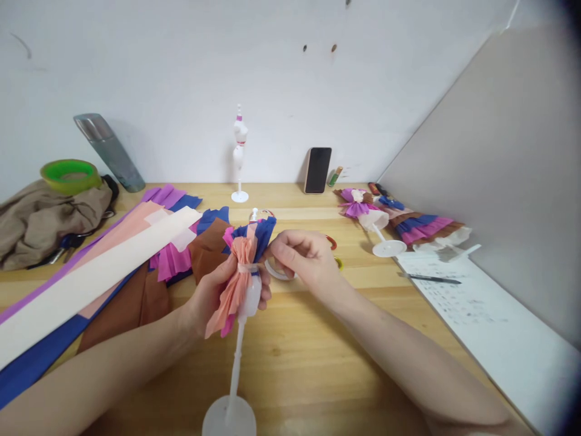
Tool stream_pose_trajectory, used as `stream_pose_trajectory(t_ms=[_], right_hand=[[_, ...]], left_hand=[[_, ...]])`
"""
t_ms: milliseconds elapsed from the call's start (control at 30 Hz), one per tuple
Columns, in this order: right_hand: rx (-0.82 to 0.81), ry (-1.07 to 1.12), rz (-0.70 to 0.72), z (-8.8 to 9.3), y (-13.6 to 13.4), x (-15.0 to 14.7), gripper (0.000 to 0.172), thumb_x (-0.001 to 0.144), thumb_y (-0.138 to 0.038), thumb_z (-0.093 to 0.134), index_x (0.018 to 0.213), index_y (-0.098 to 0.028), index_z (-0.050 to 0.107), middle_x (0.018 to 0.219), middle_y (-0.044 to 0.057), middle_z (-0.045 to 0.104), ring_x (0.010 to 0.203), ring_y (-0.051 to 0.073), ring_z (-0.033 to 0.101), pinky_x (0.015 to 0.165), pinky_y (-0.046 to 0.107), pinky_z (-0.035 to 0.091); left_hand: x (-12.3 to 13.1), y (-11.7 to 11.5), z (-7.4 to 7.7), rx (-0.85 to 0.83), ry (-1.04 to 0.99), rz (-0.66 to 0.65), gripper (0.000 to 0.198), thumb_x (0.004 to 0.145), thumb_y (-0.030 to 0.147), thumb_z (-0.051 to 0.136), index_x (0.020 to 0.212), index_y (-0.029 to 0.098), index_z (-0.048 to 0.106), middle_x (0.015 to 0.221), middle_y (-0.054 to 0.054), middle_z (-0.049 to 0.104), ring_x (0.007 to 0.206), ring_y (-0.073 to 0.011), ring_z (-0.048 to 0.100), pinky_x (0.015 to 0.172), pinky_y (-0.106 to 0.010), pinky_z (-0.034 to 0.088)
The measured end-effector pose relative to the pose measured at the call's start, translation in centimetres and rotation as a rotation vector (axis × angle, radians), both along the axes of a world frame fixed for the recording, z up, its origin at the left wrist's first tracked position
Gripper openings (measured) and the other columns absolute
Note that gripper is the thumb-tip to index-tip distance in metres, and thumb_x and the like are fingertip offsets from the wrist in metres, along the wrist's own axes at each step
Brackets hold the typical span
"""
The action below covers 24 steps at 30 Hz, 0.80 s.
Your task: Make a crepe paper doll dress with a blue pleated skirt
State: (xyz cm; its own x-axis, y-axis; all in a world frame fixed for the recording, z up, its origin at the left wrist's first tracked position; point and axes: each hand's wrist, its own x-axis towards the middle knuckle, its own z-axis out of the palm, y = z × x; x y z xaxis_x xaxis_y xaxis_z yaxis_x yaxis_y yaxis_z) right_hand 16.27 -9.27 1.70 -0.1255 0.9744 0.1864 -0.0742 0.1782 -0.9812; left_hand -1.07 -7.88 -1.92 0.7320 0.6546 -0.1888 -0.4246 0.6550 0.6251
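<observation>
My left hand (213, 290) is closed around a small white dress form (252, 297), its stand tilted toward me and its round base at the bottom of the view. Gathered crepe paper (240, 257) in peach, blue and magenta wraps the form's upper body. A translucent band of tape crosses the gathers at the waist. Just right of the form, my right hand (302, 257) is closed, thumb and fingers pinched at the roll of clear tape (280, 274). The fingers partly hide that roll. Behind the form's head lies something round and reddish, mostly covered.
Crepe paper strips (100, 266) spread across the left. A bare dress form (239, 151), a phone (318, 171) and a bottle (111, 151) stand along the wall. At right are dressed forms (422, 227), a written sheet (490, 327) and a pen (433, 278). A green tape roll (70, 175) rests on cloth.
</observation>
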Motion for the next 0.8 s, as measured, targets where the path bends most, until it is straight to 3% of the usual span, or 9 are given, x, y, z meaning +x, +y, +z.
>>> stream_pose_trajectory(t_ms=[67,167,300,400,567,700,800], right_hand=[[0.04,-0.067,-0.068,0.1,0.1,0.2,0.031,0.076,-0.039,0.066,0.057,-0.017,0.055,0.048,-0.005,0.048,0.042,0.006,0.038,0.042,0.022,0.027],[0.021,-0.08,-0.036,-0.1,0.1,0.1,0.029,0.076,-0.037,0.065,0.057,-0.017,0.054,0.048,-0.006,0.047,0.044,0.006,0.037,0.044,0.022,0.026],[-0.002,-0.05,0.022,-0.3,-0.2,-0.3,0.03,0.076,-0.04,0.065,0.058,-0.018,0.054,0.049,-0.005,0.047,0.045,0.006,0.037,0.045,0.022,0.028],[0.006,-0.03,0.055,-0.3,-0.3,-0.3,0.031,0.076,-0.041,0.068,0.059,-0.018,0.054,0.049,-0.005,0.05,0.045,0.006,0.039,0.046,0.022,0.031],[-0.007,0.074,0.131,0.0,-0.2,-0.1,0.028,0.081,-0.042,0.065,0.069,-0.018,0.056,0.056,-0.001,0.062,0.046,0.011,0.057,0.048,0.024,0.037],[0.076,-0.022,0.011,0.1,0.2,0.3,0.029,0.077,-0.045,0.07,0.073,-0.018,0.059,0.054,-0.003,0.058,0.046,0.01,0.052,0.049,0.023,0.038],[0.113,-0.106,0.002,-0.4,0.5,0.7,0.036,0.076,-0.053,0.069,0.077,-0.017,0.063,0.059,-0.001,0.059,0.053,0.012,0.053,0.053,0.025,0.042]], left_hand=[[-0.2,0.2,-0.2,-0.025,-0.046,-0.07,0.036,0.073,0.045,0.077,0.087,0.012,0.071,0.081,-0.005,0.068,0.069,-0.0147,0.065,0.062,-0.023,0.053],[-0.5,0.3,-0.9,-0.034,-0.1,-0.122,0.038,0.071,0.046,0.078,0.089,0.012,0.071,0.079,-0.005,0.066,0.065,-0.0135,0.063,0.058,-0.022,0.05],[-0.7,0.4,-1.5,0.017,-0.127,-0.124,0.04,0.07,0.048,0.077,0.088,0.013,0.071,0.076,-0.006,0.066,0.059,-0.0147,0.062,0.052,-0.023,0.049],[-0.6,0.4,-1.1,0.041,-0.104,-0.106,0.039,0.071,0.048,0.076,0.086,0.012,0.072,0.075,-0.006,0.067,0.059,-0.0153,0.063,0.053,-0.024,0.05],[-0.4,0.1,0.7,0.121,-0.046,0.063,0.036,0.077,0.047,0.072,0.091,0.014,0.073,0.079,-0.007,0.07,0.072,-0.0183,0.067,0.067,-0.026,0.053],[-0.6,-0.5,1.3,0.325,0.094,0.209,0.034,0.074,0.037,0.078,0.101,0.016,0.072,0.084,-0.006,0.071,0.077,-0.0175,0.066,0.071,-0.024,0.052],[-1.2,-1.0,1.2,0.422,0.191,0.302,0.03,0.075,0.035,0.079,0.1,0.02,0.073,0.08,-0.003,0.071,0.072,-0.0158,0.064,0.071,-0.025,0.052]])
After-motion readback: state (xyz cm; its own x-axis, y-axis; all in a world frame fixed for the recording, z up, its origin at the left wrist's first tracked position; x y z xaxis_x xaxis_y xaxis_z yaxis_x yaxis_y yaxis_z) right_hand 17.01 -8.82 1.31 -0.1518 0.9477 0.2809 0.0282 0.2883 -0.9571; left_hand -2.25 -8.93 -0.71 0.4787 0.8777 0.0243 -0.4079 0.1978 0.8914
